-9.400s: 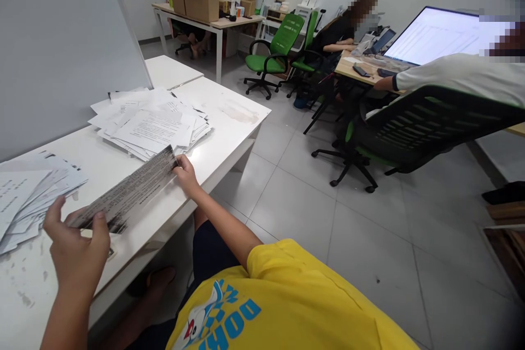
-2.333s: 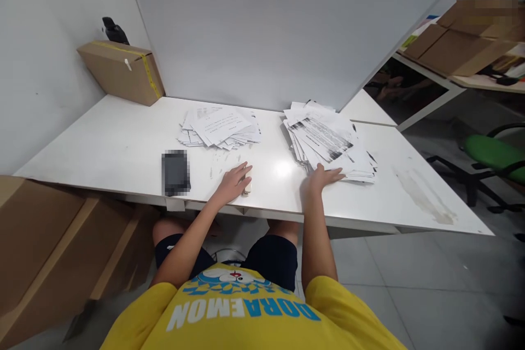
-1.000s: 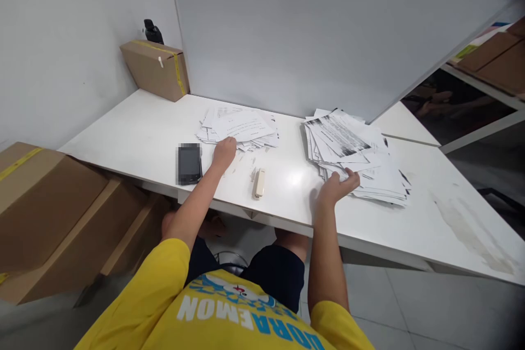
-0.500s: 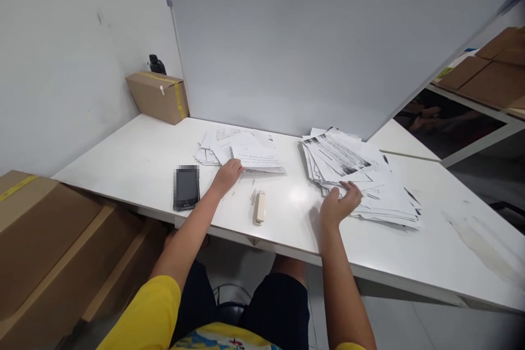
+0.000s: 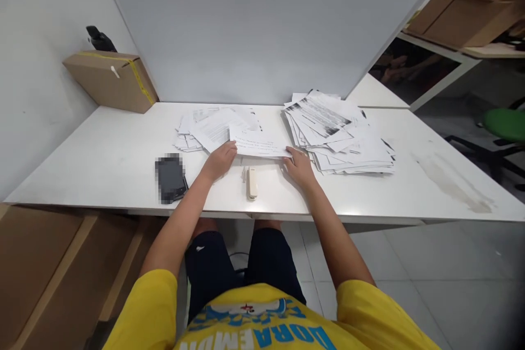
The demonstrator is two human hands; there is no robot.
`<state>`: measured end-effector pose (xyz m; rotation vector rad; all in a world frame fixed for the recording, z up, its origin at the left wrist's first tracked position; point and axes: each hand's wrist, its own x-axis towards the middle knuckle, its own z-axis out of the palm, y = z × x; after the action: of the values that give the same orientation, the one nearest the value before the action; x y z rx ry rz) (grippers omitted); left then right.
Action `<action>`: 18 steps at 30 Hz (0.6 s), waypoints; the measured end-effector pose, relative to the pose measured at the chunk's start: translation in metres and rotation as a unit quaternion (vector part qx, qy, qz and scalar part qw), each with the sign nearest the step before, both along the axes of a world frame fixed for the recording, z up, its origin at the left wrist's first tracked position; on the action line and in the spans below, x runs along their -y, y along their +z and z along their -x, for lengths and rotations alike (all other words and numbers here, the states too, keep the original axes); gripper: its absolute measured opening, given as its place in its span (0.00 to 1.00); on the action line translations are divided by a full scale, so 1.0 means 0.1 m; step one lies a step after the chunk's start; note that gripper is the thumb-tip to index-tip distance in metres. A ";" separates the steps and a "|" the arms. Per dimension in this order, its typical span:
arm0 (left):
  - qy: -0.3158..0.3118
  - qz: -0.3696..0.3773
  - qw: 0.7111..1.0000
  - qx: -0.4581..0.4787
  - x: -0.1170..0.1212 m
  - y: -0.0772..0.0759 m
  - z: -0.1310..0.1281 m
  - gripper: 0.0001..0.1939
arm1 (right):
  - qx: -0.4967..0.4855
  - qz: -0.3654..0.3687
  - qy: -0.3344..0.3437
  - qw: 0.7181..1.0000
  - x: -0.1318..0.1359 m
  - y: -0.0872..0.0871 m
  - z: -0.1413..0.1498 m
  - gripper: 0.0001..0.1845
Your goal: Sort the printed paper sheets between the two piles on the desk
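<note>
Between my two hands is a printed sheet of paper (image 5: 260,143), held a little above the white table. My left hand (image 5: 222,159) pinches its left end, and my right hand (image 5: 299,166) grips its right end. Behind and left of it lies a loose spread of papers (image 5: 197,126). To the right, a thicker, untidy pile of papers (image 5: 344,131) fans out beside my right hand. A cream-coloured stapler (image 5: 252,183) rests on the table just in front of the sheet, touched by neither hand.
Left of my forearm lies a dark, partly pixelated handheld device (image 5: 170,178). A taped cardboard box (image 5: 110,79) and a whiteboard (image 5: 262,27) stand along the back of the white table (image 5: 123,147). Larger cardboard boxes (image 5: 36,262) sit below at left; a green stool (image 5: 506,123) is at right.
My right hand has left the right pile and moved left to grip the sheet's right end. The sheet has come away from the left spread. My view has tilted down and shifted right.
</note>
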<state>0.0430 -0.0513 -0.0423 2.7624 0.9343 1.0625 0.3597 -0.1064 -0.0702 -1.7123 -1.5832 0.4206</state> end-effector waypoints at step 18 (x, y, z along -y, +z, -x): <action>0.094 0.307 0.936 0.144 0.12 -0.04 -0.27 0.36 | -0.044 -0.018 0.054 0.997 0.12 -0.03 -0.03 0.15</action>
<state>0.0700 -0.0629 -0.0458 1.9876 1.2409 0.9502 0.3631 -0.1182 -0.0730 -1.5650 -1.6141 0.5108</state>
